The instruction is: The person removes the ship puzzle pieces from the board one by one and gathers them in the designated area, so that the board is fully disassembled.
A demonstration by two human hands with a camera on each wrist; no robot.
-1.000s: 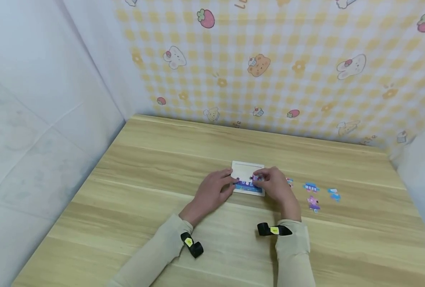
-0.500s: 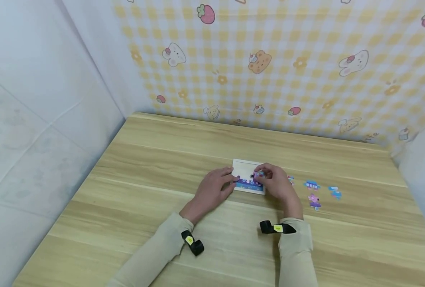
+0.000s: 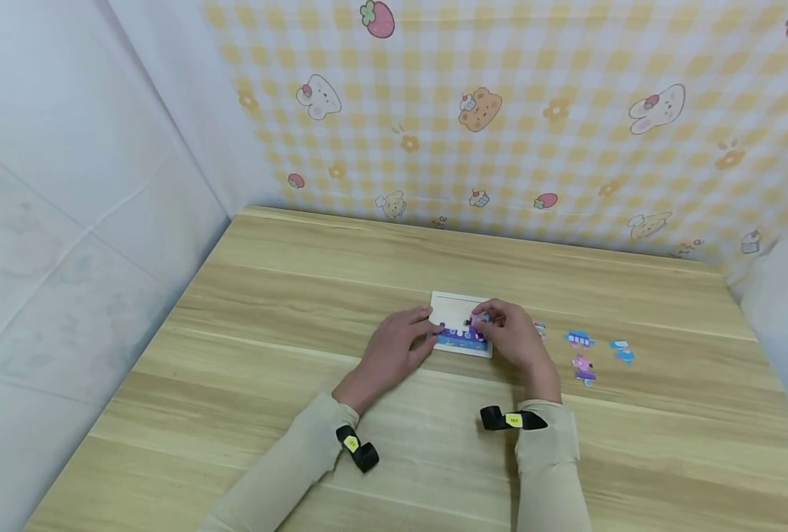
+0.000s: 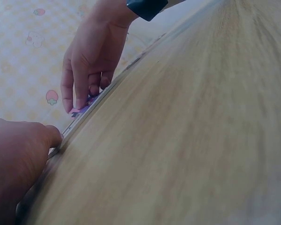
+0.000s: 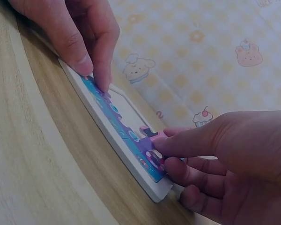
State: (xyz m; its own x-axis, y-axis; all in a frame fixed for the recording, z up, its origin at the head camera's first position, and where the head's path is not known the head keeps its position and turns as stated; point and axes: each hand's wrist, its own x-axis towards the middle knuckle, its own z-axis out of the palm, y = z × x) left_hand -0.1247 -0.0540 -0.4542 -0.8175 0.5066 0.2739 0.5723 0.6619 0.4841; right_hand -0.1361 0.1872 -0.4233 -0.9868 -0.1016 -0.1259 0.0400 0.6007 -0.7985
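Observation:
A white-framed jigsaw tray (image 3: 452, 306) lies on the table, with a blue and purple strip of puzzle (image 5: 117, 124) filling its front part. My right hand (image 3: 517, 341) pinches a pink and purple puzzle piece (image 5: 146, 144) between thumb and fingers at the tray's right end. That piece sits on or against the strip; whether it lies flat is hidden by the fingers. At the tray's left end, my left hand (image 3: 394, 353) rests its extended fingers on the rim and the strip, thumb at the near left corner.
Right of the tray lie loose puzzle pieces: a blue bus-like piece (image 3: 579, 339), a pink and purple piece (image 3: 583, 368), a blue piece (image 3: 623, 352), and another piece (image 3: 540, 329) partly behind the right hand. A checked cloth (image 3: 434, 111) hangs behind the wooden table (image 3: 314, 295).
The right fingers have shifted slightly on the pinched puzzle piece, and more of its pink part shows. My left hand stays on the tray. The head view has tilted slightly down.

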